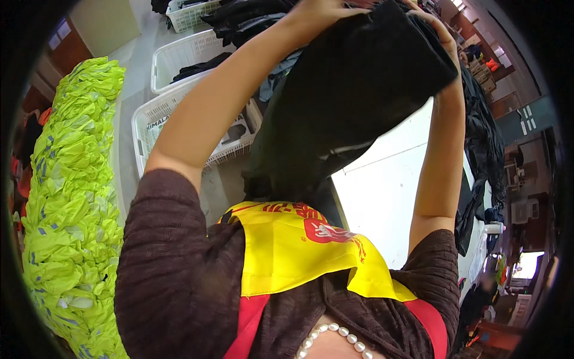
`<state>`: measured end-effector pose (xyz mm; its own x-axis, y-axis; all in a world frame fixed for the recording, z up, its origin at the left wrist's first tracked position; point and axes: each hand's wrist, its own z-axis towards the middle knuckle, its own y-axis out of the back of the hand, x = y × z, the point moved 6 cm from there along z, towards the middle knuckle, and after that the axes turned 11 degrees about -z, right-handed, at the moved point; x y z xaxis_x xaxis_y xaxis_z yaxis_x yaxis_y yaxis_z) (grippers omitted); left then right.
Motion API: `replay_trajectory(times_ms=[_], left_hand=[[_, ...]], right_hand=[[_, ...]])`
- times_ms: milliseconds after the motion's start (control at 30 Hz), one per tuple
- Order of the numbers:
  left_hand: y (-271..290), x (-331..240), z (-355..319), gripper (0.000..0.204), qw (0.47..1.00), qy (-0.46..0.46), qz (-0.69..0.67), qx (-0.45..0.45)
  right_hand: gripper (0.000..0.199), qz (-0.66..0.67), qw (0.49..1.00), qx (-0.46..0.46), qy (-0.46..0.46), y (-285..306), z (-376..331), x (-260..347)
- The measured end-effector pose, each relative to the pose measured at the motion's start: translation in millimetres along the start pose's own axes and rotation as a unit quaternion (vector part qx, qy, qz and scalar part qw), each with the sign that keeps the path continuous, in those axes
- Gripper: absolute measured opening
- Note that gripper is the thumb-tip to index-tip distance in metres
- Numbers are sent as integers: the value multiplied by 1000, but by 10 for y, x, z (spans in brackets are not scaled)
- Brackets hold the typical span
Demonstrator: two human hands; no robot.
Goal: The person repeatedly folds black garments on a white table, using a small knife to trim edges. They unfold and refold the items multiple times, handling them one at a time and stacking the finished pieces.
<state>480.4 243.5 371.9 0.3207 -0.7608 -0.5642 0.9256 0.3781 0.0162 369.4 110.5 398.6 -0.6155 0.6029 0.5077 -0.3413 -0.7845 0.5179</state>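
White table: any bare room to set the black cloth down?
Yes: the white table is bare between the held black cloth and the dark garments along its right edge. Left is crowded: white baskets, green vest pile.

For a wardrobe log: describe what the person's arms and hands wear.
Both arms wear dark brown ribbed knit sleeves pushed up above the elbows, leaving the forearms bare. The left hand and right hand show no gloves; rings or watches cannot be made out.

Pale floor (128,66), white work table (388,185), white plastic baskets (179,57), neon-yellow vest pile (72,197)
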Motion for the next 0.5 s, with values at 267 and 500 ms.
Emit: replay_trajectory(times_ms=[267, 500], left_hand=[[496, 834, -3764, 59, 809, 405, 97, -415], [-213, 1878, -3317, 75, 788, 505, -191, -296]], right_hand=[[29, 109, 973, -99, -177, 123, -188, -98], [27, 64, 979, -55, -188, 249, -185, 263]])
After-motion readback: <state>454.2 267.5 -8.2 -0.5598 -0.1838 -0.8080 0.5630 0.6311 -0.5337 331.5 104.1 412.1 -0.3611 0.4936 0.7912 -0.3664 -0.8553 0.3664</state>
